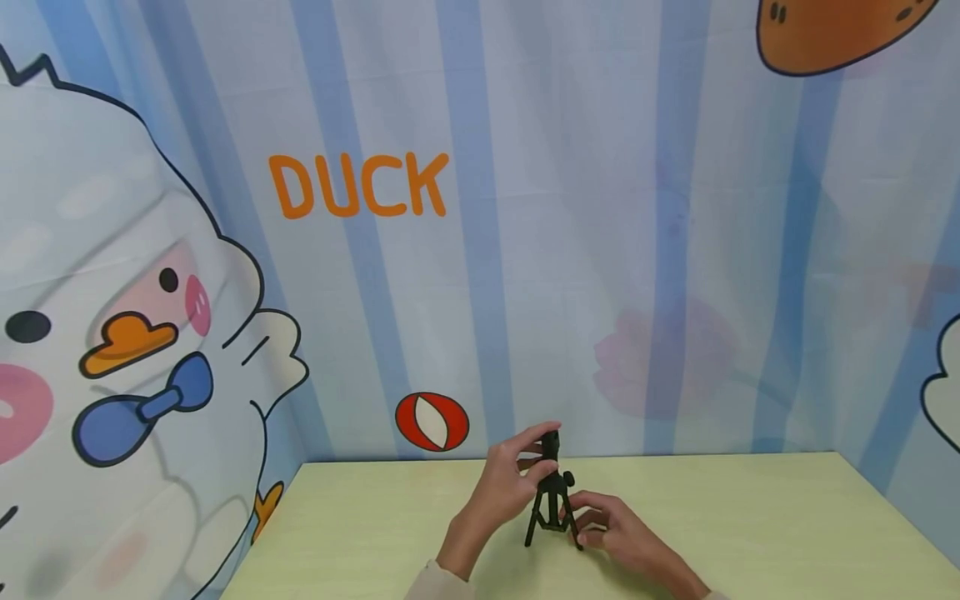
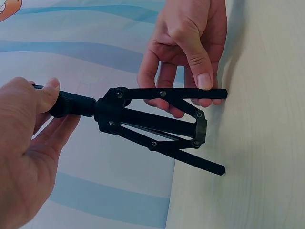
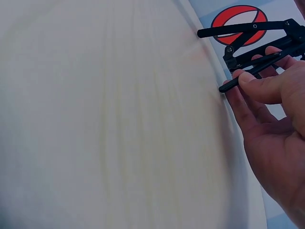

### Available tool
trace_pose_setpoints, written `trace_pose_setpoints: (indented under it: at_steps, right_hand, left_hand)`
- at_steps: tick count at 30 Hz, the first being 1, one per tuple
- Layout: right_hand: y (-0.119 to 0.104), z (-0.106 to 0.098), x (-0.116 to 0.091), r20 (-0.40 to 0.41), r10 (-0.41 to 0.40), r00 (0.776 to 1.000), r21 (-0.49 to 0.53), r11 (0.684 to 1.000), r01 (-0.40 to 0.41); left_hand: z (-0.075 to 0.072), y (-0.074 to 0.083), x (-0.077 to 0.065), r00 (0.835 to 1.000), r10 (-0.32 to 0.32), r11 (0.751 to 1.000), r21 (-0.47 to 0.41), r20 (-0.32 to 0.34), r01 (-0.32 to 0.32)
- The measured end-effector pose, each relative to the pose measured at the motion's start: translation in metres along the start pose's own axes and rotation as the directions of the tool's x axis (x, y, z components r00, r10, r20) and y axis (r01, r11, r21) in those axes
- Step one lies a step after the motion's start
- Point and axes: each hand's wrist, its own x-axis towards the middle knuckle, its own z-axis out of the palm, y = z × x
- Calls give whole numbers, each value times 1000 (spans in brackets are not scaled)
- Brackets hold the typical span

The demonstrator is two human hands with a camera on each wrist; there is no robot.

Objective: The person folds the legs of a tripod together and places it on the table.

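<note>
A small black tripod (image 1: 552,502) is held upright over the table, its legs partly spread and joined by hinged braces. My left hand (image 1: 506,475) grips its top, thumb on one side and fingers on the other; in the left wrist view that hand (image 2: 28,148) covers the upper end. My right hand (image 1: 618,531) pinches one leg near its foot between thumb and fingers. The right wrist view shows the right hand's thumb (image 3: 259,88) lying along that leg. Whether the feet touch the tabletop I cannot tell.
A pale yellow wooden table (image 1: 375,517) stretches to both sides of the hands. Behind it hangs a blue-striped curtain (image 1: 555,250) printed with a duck, a red and white ball and orange letters.
</note>
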Motion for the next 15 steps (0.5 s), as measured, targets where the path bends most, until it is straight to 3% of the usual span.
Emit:
trace_pose_setpoints:
  at_steps: [7, 15]
  right_hand:
    - [3, 0, 2, 3, 6, 1000, 4, 1000, -7]
    - [5, 2, 5, 12, -45, 999, -41, 998, 45]
  left_hand:
    - [-2, 0, 0, 1000, -3, 1000, -7, 1, 3]
    - [-3, -2, 1, 1000, -7, 1000, -24, 7, 7]
